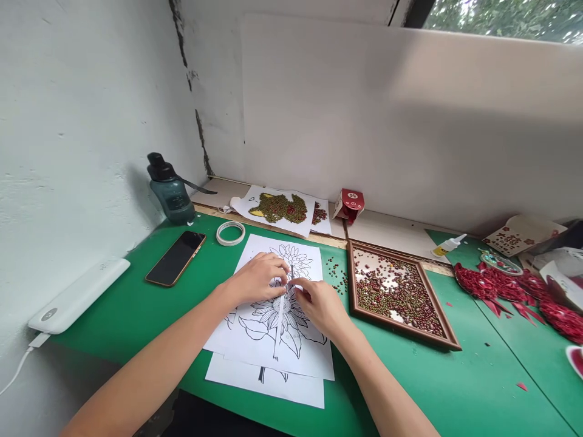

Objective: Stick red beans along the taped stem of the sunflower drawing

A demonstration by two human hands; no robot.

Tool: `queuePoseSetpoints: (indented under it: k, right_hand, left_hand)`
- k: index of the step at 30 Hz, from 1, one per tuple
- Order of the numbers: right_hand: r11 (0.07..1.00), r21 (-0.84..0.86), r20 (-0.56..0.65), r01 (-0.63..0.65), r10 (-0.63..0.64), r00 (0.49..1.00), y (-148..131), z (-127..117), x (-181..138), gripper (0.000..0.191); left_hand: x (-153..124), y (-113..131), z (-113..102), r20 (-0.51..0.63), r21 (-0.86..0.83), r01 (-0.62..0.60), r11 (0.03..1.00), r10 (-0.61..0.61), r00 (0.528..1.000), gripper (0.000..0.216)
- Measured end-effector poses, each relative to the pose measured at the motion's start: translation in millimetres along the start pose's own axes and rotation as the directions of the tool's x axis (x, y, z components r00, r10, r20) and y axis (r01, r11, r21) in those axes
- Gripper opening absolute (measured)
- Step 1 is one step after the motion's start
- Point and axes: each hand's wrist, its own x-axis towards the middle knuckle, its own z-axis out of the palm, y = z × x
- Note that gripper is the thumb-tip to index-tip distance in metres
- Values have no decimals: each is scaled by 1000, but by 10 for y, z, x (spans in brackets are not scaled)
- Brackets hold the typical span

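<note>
A sheet of paper (pixel 314 358) printed with line-drawn sunflowers lies in front of me, over a second sheet (pixel 300 391). Down the middle of the drawing runs a narrow white strip of tape (pixel 281 312). My left hand (pixel 262 277) rests on the upper part of the sheet, thumb and fingers curled together at the strip's upper end. Close against it, my right hand (pixel 319 303) has its thumb and index finger bent in a pinch at the same spot. The fingertips partly hide the strip there.
A tape roll (pixel 230 233), phone (pixel 176 258), water bottle (pixel 170 191) and white lamp-like bar (pixel 79 294) are on the left. Right of the paper sit loose beans (pixel 337 276) and a framed tray (pixel 405 331) of beans. Farther right are a glue bottle (pixel 449 245) and red decorations (pixel 510 288).
</note>
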Motion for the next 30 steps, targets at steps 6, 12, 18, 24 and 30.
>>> queuePoseSetpoints:
  k: [6, 12, 18, 24, 30]
  right_hand:
    - [1000, 0, 2, -5, 5, 1000, 2, -10, -4, 32]
    - [1000, 2, 1, 4, -4, 1000, 2, -5, -3, 33]
    - [1000, 2, 8, 5, -5, 1000, -7, -13, -4, 32]
    - [1000, 19, 3, 9, -9, 1000, 0, -4, 3, 33]
    - [1000, 9, 2, 5, -5, 1000, -6, -5, -2, 33]
  left_hand:
    - [-3, 12, -19, 9, -1, 14, 1000, -14, 1000, 5]
    - [0, -22, -10, 22, -1, 17, 1000, -17, 1000, 4]
    - [-5, -29, -19, 35, -2, 24, 1000, -24, 999, 6]
    - [-8, 4, -35, 53, 16, 39, 999, -40, 998, 6]
    - [0, 22, -39, 64, 34, 42, 999, -44, 997, 5]
